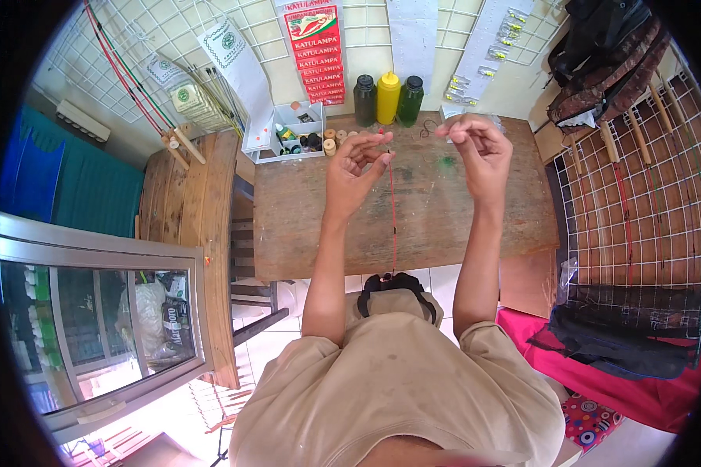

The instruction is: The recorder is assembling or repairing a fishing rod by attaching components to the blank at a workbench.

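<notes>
Shirt (397, 381) foremost; then, left to right: white box (258, 142); left hand (353, 173), thumb at red rod (394, 206), which descends toward the shirt; right hand (487, 162), fingers curled, above the table (311, 222); whether either grips cannot be told.

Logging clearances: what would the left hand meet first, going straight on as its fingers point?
The left hand would probably meet the right hand first, though their relative depth is unclear.

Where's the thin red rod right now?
In the head view, the thin red rod is near the middle, running from the left hand, at its thumb tip, down across the wooden table toward its near edge.
</notes>
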`<state>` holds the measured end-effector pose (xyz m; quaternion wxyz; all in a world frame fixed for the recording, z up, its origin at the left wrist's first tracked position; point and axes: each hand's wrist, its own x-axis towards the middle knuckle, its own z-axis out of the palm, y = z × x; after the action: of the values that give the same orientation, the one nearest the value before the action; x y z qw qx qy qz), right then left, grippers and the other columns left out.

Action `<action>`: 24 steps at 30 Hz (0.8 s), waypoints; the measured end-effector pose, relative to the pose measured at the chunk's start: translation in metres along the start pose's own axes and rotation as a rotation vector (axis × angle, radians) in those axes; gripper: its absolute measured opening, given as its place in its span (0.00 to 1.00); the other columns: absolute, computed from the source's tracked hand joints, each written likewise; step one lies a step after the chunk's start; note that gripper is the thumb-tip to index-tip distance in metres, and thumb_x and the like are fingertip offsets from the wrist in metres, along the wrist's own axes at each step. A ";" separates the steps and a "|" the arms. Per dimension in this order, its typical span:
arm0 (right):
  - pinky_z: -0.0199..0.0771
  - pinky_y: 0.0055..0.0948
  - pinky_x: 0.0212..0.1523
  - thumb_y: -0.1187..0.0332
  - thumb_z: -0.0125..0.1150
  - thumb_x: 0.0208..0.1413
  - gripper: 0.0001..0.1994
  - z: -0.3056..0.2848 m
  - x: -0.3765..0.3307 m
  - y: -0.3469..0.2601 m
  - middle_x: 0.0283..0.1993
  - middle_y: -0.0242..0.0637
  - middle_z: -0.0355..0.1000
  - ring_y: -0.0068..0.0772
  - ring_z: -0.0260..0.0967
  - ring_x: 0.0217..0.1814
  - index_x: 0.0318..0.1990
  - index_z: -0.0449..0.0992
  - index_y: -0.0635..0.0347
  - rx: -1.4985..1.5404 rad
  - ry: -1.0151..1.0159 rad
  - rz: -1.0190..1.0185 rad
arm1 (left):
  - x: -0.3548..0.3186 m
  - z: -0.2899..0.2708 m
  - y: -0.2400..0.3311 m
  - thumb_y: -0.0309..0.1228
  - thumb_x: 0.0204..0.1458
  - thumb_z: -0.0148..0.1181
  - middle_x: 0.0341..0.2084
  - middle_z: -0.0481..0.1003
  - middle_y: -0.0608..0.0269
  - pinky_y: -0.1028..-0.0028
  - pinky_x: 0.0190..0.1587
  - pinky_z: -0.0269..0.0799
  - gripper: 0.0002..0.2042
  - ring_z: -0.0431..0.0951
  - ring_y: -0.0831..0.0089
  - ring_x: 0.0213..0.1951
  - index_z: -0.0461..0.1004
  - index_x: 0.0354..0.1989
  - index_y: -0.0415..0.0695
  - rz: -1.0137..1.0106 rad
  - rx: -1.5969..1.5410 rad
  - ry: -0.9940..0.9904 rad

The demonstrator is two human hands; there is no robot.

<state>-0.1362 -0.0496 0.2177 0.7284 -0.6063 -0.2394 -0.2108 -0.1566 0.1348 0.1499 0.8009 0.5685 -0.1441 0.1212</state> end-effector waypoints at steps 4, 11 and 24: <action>0.70 0.23 0.33 0.78 0.59 0.51 0.03 -0.008 0.004 -0.011 0.34 0.39 0.74 0.25 0.73 0.34 0.34 0.76 0.67 0.333 -0.390 0.272 | 0.000 -0.003 0.000 0.15 0.48 0.58 0.48 0.71 0.50 0.76 0.48 0.72 0.16 0.75 0.73 0.43 0.67 0.46 0.37 -0.022 0.000 -0.012; 0.59 0.26 0.36 0.73 0.65 0.45 0.04 0.006 0.014 -0.001 0.27 0.27 0.74 0.25 0.64 0.25 0.31 0.79 0.56 -0.607 -0.528 0.184 | 0.001 0.002 0.004 0.15 0.49 0.57 0.47 0.72 0.53 0.76 0.46 0.71 0.15 0.75 0.75 0.41 0.69 0.47 0.36 0.006 0.010 -0.014; 0.55 0.28 0.40 0.74 0.66 0.40 0.10 0.014 0.024 -0.002 0.32 0.24 0.74 0.28 0.59 0.33 0.33 0.82 0.49 -0.925 -0.532 -0.225 | 0.001 -0.002 0.003 0.16 0.48 0.59 0.41 0.74 0.59 0.78 0.42 0.70 0.16 0.76 0.76 0.38 0.69 0.47 0.36 -0.011 0.051 -0.008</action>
<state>-0.1192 -0.0365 0.2361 0.2727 -0.8667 -0.3611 -0.2102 -0.1570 0.1376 0.1521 0.7863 0.5898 -0.1409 0.1181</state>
